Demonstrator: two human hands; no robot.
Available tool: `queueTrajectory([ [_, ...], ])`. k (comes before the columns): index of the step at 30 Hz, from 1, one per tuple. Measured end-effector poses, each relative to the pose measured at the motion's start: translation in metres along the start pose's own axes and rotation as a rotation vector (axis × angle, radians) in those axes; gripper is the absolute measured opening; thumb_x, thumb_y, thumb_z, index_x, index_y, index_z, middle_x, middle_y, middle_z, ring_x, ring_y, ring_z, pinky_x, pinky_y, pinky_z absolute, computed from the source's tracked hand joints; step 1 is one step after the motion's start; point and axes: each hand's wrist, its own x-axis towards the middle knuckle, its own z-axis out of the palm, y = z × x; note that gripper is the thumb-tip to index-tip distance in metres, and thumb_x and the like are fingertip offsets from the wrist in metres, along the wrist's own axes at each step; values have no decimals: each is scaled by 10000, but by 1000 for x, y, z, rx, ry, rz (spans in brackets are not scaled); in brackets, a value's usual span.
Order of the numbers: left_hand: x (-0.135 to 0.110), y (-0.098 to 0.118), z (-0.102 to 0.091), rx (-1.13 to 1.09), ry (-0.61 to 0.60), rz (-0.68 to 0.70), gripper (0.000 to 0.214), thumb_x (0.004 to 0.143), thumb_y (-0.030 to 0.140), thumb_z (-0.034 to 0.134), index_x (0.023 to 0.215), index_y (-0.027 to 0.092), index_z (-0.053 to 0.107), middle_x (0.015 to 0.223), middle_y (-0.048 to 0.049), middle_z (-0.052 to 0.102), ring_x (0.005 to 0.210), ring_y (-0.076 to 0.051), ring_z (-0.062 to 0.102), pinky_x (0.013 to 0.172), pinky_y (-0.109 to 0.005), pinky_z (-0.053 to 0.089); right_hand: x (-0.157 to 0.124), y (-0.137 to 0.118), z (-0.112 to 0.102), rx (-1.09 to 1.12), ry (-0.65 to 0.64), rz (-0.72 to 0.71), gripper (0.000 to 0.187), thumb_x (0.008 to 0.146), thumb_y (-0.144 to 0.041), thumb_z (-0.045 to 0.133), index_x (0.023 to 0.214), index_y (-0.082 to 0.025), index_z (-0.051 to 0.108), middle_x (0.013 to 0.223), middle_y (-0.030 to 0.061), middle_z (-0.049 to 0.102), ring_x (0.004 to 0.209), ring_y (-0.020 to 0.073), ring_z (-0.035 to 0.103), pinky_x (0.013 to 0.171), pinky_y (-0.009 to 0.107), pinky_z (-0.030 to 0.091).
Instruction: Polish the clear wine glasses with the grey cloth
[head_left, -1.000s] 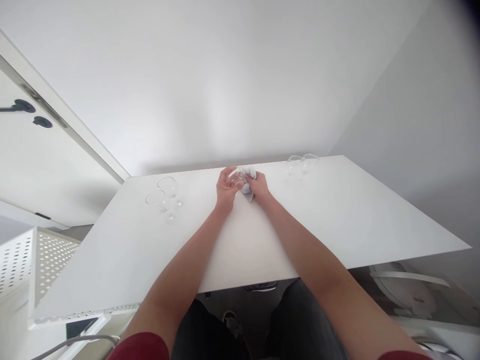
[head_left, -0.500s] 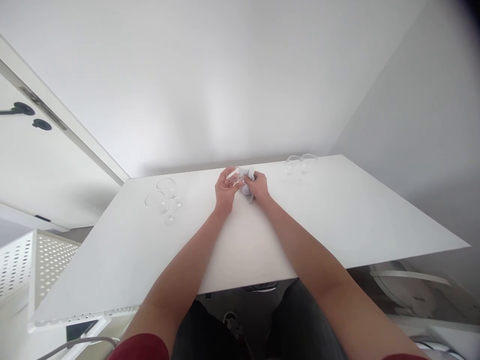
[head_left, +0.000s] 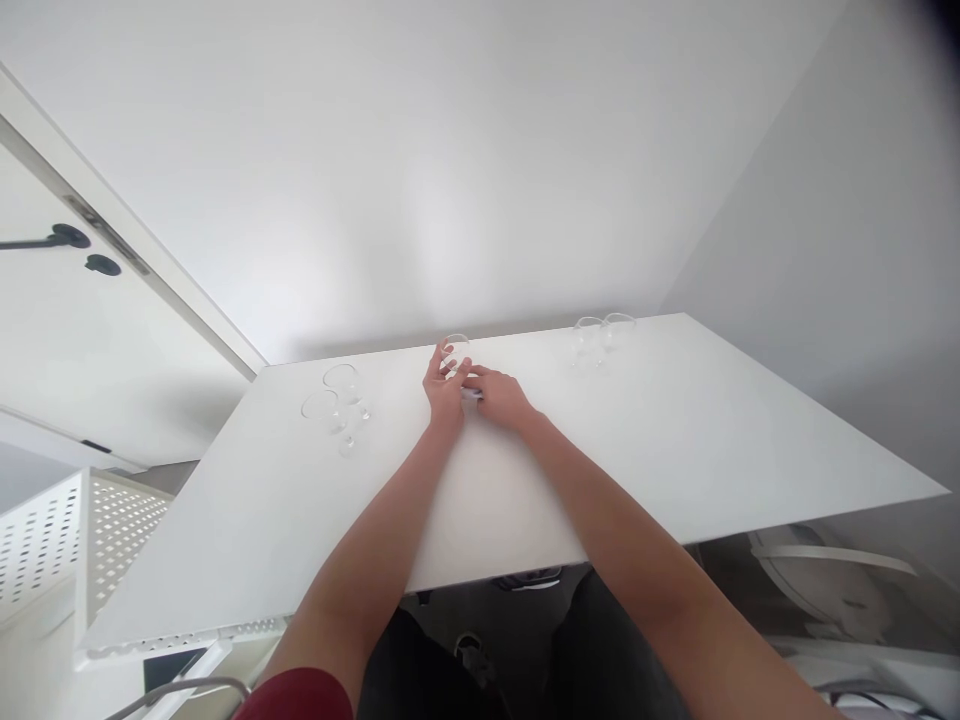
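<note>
Near the back of the table, my left hand (head_left: 444, 388) is wrapped round a clear wine glass (head_left: 455, 352), whose rim points up and away from me. My right hand (head_left: 504, 398) presses in from the right, low on the glass, its fingers closed on a pale grey cloth (head_left: 472, 394). Most of the cloth is hidden behind the fingers, and so are the stem and foot of the glass.
On the white table (head_left: 660, 440), two clear stemmed glasses, one nearer (head_left: 321, 406) and one behind (head_left: 343, 382), stand to the left. Two more, one (head_left: 589, 335) beside another (head_left: 619, 328), stand back right. A white perforated rack (head_left: 124, 535) adjoins the table's left side.
The glass has turned so its rim now faces up, away from me. My right hand has shifted left and lower against it, and less of the cloth shows.
</note>
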Motion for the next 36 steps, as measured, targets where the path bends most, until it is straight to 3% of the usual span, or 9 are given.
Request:
queueTrajectory([
  [3, -2, 1, 2, 49, -16, -1, 589, 730, 418, 869, 1288, 362, 688, 1381, -60, 587, 1208, -253, 541, 860, -305, 501, 0, -10, 3, -141, -91, 15, 434, 779, -68, 563, 1071, -308, 776, 1203, 35, 733, 896, 236, 654, 687, 306, 439],
  [6, -3, 2, 4, 50, -69, -12, 608, 735, 432, 863, 1307, 366, 669, 1399, -65, 579, 1202, -259, 544, 848, -311, 499, -4, -16, 7, -229, -94, 67, 361, 831, -93, 572, 1074, -278, 764, 1153, 77, 742, 888, 258, 648, 676, 320, 435],
  [9, -4, 2, 4, 32, -98, -4, 672, 744, 457, 856, 1364, 382, 609, 1459, -62, 536, 1201, -247, 555, 904, -325, 488, -20, -20, 9, -330, -80, 161, 389, 883, -127, 542, 1200, -273, 714, 1292, 104, 686, 944, 286, 641, 685, 343, 453],
  [12, -3, 1, 4, 62, -65, -9, 529, 832, 552, 748, 1306, 356, 616, 1411, -65, 545, 1138, -211, 570, 936, -335, 465, -50, -16, 4, -483, -84, 301, 452, 932, -179, 488, 1358, -252, 622, 1484, 134, 558, 1055, 329, 617, 731, 386, 484],
  [17, -4, -1, 4, 188, -157, -5, 367, 937, 593, 577, 1170, 316, 640, 1220, -51, 573, 1016, -179, 564, 879, -314, 448, -121, 26, -33, -634, -32, 479, 501, 964, -198, 415, 1446, -238, 546, 1524, 137, 520, 1128, 346, 574, 791, 419, 495],
  [22, -5, -2, 5, 214, -175, -22, 294, 978, 544, 515, 1068, 298, 648, 1250, -39, 572, 997, -172, 543, 850, -298, 440, -169, 85, -73, -688, 56, 659, 540, 912, -141, 417, 1419, -249, 569, 1514, 84, 541, 1148, 339, 551, 788, 409, 499],
  [26, -5, -3, 5, 207, -192, -42, 322, 986, 550, 487, 1006, 281, 662, 1276, -46, 576, 984, -173, 537, 836, -297, 440, -172, 107, -79, -677, 94, 660, 586, 864, -141, 480, 1426, -282, 570, 1524, 65, 534, 1136, 321, 554, 800, 411, 506],
  [36, -3, -6, 5, 139, -207, -42, 338, 989, 520, 474, 923, 252, 668, 1196, -57, 587, 890, -161, 505, 745, -283, 424, -163, 115, -78, -624, 114, 599, 603, 838, -138, 506, 1415, -295, 588, 1491, 36, 575, 1122, 303, 569, 754, 389, 512],
])
